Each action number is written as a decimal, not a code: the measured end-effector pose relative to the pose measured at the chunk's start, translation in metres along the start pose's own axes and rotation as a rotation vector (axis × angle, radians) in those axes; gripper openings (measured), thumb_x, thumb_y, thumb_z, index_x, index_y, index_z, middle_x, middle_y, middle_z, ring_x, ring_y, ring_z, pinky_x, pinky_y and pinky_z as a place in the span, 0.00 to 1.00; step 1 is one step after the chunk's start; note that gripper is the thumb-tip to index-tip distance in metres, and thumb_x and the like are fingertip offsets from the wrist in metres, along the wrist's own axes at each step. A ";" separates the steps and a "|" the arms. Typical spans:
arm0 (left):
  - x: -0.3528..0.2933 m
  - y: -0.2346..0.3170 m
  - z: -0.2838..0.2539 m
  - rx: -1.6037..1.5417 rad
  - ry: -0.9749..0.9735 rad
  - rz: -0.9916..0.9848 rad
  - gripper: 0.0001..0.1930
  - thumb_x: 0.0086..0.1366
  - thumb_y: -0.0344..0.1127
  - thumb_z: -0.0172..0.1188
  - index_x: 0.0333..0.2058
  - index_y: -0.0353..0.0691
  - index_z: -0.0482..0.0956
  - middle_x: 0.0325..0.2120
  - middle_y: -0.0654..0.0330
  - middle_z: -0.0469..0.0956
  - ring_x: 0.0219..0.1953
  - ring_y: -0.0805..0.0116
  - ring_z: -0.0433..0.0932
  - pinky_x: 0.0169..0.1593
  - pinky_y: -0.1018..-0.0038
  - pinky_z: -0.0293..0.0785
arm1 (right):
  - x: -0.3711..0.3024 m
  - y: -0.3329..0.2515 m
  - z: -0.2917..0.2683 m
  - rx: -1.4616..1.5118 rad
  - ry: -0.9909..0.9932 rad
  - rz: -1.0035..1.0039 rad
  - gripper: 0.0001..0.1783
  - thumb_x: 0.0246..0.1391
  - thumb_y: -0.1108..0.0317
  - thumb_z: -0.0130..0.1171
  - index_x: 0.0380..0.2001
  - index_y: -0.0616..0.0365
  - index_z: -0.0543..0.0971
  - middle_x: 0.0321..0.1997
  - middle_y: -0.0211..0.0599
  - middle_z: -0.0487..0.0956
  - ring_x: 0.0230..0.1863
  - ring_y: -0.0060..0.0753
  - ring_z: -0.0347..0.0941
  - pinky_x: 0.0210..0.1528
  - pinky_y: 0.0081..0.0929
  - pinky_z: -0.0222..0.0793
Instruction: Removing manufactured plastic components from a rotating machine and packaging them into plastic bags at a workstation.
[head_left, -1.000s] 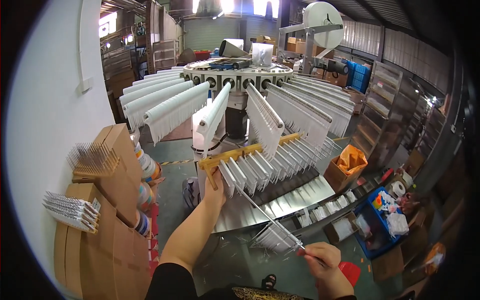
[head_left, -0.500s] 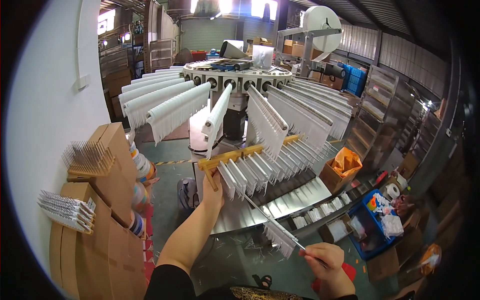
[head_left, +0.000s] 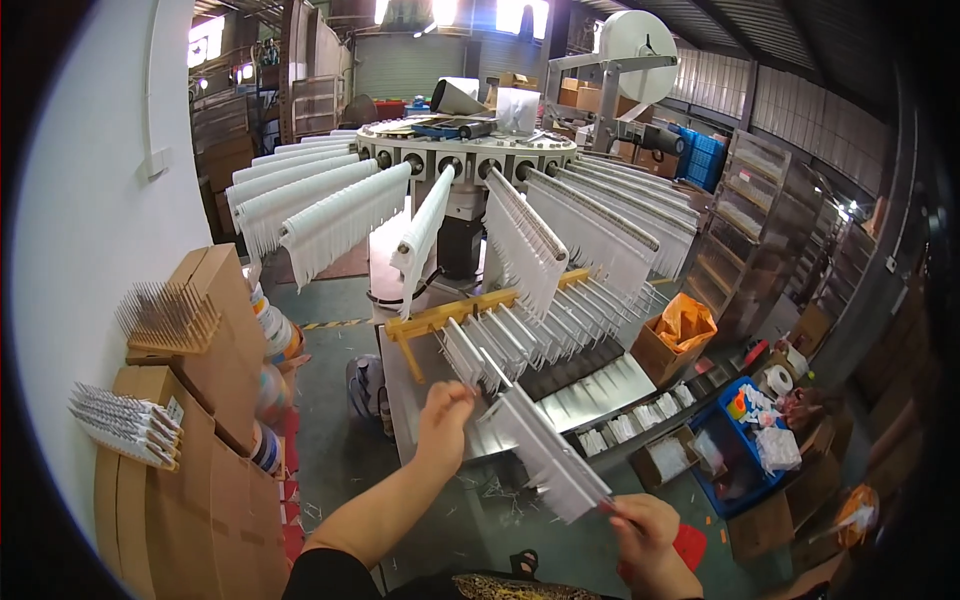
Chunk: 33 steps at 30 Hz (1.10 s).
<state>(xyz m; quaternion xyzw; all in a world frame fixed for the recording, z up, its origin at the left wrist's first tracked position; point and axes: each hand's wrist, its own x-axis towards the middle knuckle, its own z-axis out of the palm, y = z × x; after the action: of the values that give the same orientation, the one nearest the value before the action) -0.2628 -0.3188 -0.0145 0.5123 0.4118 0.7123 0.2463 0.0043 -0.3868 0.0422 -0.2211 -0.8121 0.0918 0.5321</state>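
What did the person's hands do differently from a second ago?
The left hand has come back from the yellow bar toward the body, and now holds the near end of a white comb-like rack at its top. The right hand still grips the rack's thin rod end. The rack has come off the row and lies between both hands. The big round machine and cardboard boxes look unchanged.

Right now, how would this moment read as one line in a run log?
left hand: holds near end of white comb-like rack | right hand: grips its other end | rack: tilted, off the yellow bar | behind: round machine
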 end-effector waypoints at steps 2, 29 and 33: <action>0.019 -0.005 0.008 -0.349 0.300 -0.285 0.15 0.53 0.23 0.44 0.40 0.37 0.70 0.35 0.65 0.67 0.39 0.73 0.65 0.45 0.78 0.60 | -0.009 0.002 -0.010 -0.014 0.019 0.023 0.08 0.40 0.75 0.58 0.27 0.62 0.74 0.23 0.43 0.76 0.23 0.36 0.74 0.25 0.23 0.69; 0.025 -0.004 0.030 -0.444 0.247 -0.328 0.12 0.64 0.34 0.40 0.41 0.34 0.66 0.36 0.61 0.69 0.40 0.73 0.66 0.46 0.77 0.61 | 0.010 0.008 0.002 -0.057 -0.116 0.010 0.09 0.37 0.77 0.60 0.27 0.60 0.74 0.23 0.37 0.76 0.24 0.33 0.73 0.25 0.22 0.68; 0.018 -0.006 0.024 -0.378 0.221 -0.381 0.08 0.61 0.28 0.45 0.39 0.34 0.67 0.31 0.64 0.71 0.34 0.78 0.68 0.41 0.81 0.64 | -0.008 0.019 0.002 -0.032 -0.046 -0.022 0.12 0.35 0.75 0.63 0.28 0.58 0.74 0.24 0.38 0.75 0.24 0.37 0.73 0.24 0.25 0.68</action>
<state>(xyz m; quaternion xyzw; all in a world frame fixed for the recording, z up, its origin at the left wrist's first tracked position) -0.2472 -0.2931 -0.0069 0.2901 0.3850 0.7687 0.4204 0.0105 -0.3734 0.0272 -0.2185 -0.8278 0.0781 0.5109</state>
